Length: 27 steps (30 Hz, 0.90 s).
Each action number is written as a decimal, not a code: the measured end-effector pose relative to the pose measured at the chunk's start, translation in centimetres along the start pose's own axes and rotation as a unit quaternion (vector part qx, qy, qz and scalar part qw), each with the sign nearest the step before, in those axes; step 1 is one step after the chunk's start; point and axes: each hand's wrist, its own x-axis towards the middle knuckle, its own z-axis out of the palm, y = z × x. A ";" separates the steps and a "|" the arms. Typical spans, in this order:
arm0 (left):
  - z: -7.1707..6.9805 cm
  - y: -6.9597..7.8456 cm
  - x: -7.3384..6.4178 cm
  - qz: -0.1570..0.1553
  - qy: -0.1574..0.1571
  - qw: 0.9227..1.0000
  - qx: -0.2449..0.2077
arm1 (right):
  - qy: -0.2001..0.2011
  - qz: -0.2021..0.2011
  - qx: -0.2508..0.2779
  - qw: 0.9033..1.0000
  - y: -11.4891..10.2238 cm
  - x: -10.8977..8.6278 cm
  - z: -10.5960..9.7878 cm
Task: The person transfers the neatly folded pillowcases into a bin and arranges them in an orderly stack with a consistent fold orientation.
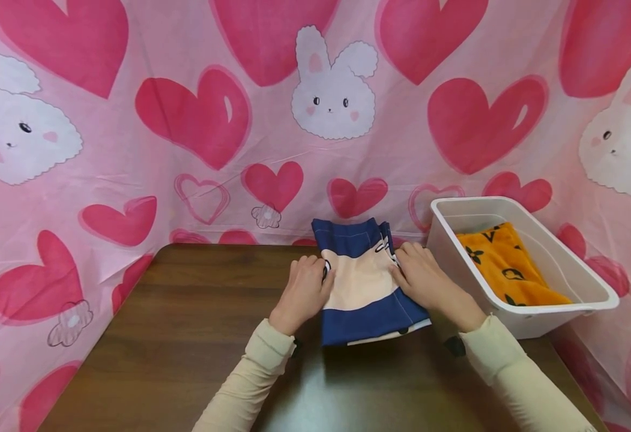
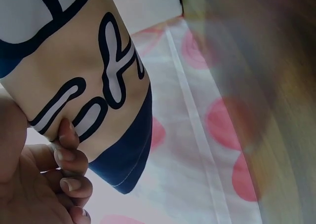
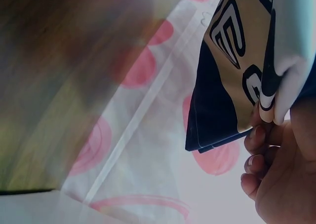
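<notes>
A folded navy-and-beige cloth (image 1: 361, 279) with dark-outlined white lettering is held up between both hands, over the back of the table. My left hand (image 1: 307, 288) grips its left edge; in the left wrist view the curled fingers (image 2: 71, 157) pinch the beige part beside the letters. On the opposite edge, my right hand (image 1: 428, 276) holds the cloth with thumb and fingers. The right wrist view shows those fingertips (image 3: 256, 137) pinching the folded layers, where a pale underside also shows. The cloth's lower navy edge hangs above the wood, with a lighter layer peeking out beneath.
At the right of the brown wooden table (image 1: 202, 324) stands a white plastic bin (image 1: 515, 321), close to the right forearm. Inside it lies an orange cloth (image 1: 504, 264) with dark motifs. A pink curtain (image 1: 272, 132) with hearts and rabbits surrounds the table's back and sides.
</notes>
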 end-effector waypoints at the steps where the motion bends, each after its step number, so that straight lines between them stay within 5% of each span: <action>1: 0.0 0.1 0.1 -0.001 0.001 1.000 -0.001 | 0.000 0.002 -0.002 1.000 0.1 0.0 -0.1; 12: 0.2 1.7 1.0 -0.001 0.008 1.000 -0.018 | -0.011 0.022 -0.030 0.999 1.4 -0.6 -2.2; 27: 0.1 4.2 2.4 0.036 0.033 0.999 -0.010 | -0.007 0.049 -0.029 0.998 2.7 -1.6 -4.9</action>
